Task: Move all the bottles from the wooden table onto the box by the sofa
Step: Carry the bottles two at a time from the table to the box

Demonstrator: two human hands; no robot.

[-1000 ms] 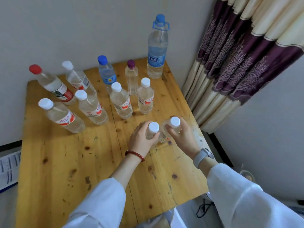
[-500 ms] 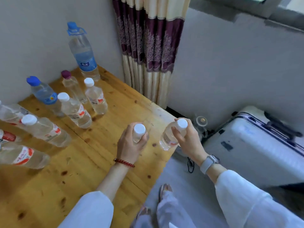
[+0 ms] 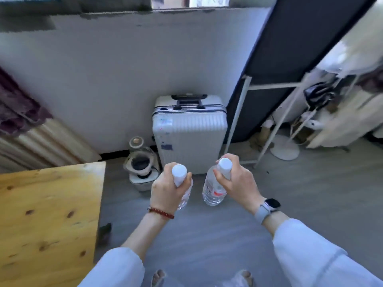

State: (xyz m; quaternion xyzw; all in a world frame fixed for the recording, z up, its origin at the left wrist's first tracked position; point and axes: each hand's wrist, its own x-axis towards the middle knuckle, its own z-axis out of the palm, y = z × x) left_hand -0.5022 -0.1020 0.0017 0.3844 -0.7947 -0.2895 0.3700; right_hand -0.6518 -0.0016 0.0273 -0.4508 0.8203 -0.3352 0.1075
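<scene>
Head view, looking down at the floor: left hand point(image 3: 165, 191) wrapped round the neck of one bottle point(image 3: 182, 183), right hand point(image 3: 238, 183) wrapped round the neck of the other bottle point(image 3: 214, 187). Both gripped just under the white caps, long axes near upright, bodies hanging below the fists, caps up toward the camera. Held side by side over bare grey floor, close but not touching, left one mostly hidden behind its own hand.

Key relation for the next bit: wooden table point(image 3: 47, 214) off to the left, only a corner showing, nothing on that corner. No box and no sofa anywhere in frame, so can't tell which way the drop-off lies or which hand sits nearer to it. Straight ahead just a white suitcase point(image 3: 189, 135) against the wall, a small round appliance point(image 3: 142, 166) beside it, a metal rack point(image 3: 269, 112) to the right.

Versus half a second back: same grips, but then held over the table edge with the other bottles in view on the left; now swung right, clear of the table, remaining bottles out of shot. Probably mid-carry, more turning needed.
</scene>
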